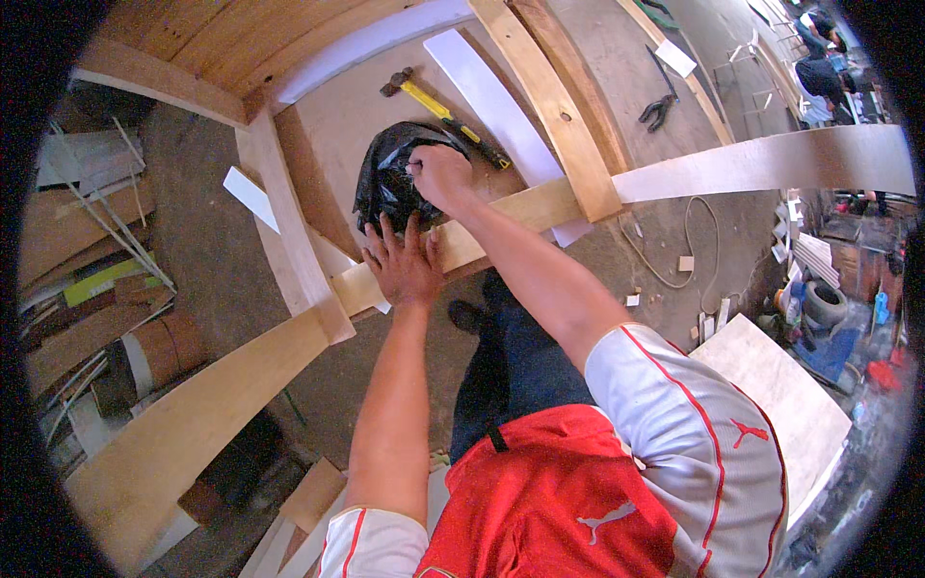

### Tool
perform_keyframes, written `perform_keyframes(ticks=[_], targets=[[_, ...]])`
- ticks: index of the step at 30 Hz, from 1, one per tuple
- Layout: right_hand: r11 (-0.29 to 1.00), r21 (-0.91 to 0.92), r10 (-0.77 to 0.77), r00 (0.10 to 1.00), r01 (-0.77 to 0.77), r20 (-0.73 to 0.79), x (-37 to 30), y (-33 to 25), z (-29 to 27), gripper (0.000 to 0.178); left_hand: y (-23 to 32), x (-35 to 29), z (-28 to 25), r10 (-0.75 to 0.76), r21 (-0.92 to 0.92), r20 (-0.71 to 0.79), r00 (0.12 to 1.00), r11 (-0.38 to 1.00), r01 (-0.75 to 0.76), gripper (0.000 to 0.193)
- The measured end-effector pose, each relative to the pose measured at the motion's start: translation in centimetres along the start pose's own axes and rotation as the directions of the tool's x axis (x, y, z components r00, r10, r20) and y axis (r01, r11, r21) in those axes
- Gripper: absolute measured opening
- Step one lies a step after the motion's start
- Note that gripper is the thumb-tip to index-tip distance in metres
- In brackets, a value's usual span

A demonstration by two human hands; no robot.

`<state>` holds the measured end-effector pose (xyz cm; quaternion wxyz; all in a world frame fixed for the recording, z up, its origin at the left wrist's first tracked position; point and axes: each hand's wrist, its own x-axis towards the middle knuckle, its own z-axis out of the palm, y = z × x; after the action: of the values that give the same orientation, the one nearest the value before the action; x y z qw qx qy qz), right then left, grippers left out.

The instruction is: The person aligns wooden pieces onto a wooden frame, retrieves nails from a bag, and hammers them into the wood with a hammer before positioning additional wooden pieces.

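A black plastic bag (385, 164) lies crumpled open on a brown board inside a wooden frame. My right hand (443, 180) reaches over the bag's mouth with fingers pinched together; what they hold is too small to make out. My left hand (407, 262) rests with spread fingers on the near wooden rail (540, 209), its fingertips at the bag's lower edge. Just beyond the bag is a hammer (429, 103) with a yellow and black handle, its head pointing to the far left.
Wooden slats (559, 106) and a white strip (482, 91) cross the frame right of the hammer. Dark-handled pliers (658, 113) lie farther right. A pale cord (689, 275) loops on the floor. Offcuts and boards (106, 318) are piled at left; a pale panel (771, 395) stands at right.
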<state>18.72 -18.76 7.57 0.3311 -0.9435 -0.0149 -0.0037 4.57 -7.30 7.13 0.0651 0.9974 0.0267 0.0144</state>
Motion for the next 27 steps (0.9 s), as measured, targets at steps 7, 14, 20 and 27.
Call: perform_keyframes(ticks=[7,14,20,27], targets=[[0.927,0.310,-0.216,0.976,0.212,-0.024,1.9,3.2,-0.9,0.022,0.4,-0.1,1.0,0.034,-0.085,-0.105,0.994,0.995,-0.043,0.057],[0.758,0.591,0.047,0.928,-0.274,0.370,1.7,1.6,-2.3,0.018,0.4,-0.3,0.0,0.000,-0.090,-0.078,0.997,0.996,-0.007,0.054],[0.664,0.630,0.084,0.878,-0.401,0.471,1.7,1.9,-2.6,0.015,0.4,-0.2,0.1,-0.006,-0.111,-0.070,0.998,0.994,-0.002,0.056],[0.677,0.632,0.051,0.881,-0.377,0.471,1.6,1.9,-2.2,0.018,0.2,-0.4,0.4,-0.016,-0.102,-0.058,0.998,0.995,0.010,0.056]])
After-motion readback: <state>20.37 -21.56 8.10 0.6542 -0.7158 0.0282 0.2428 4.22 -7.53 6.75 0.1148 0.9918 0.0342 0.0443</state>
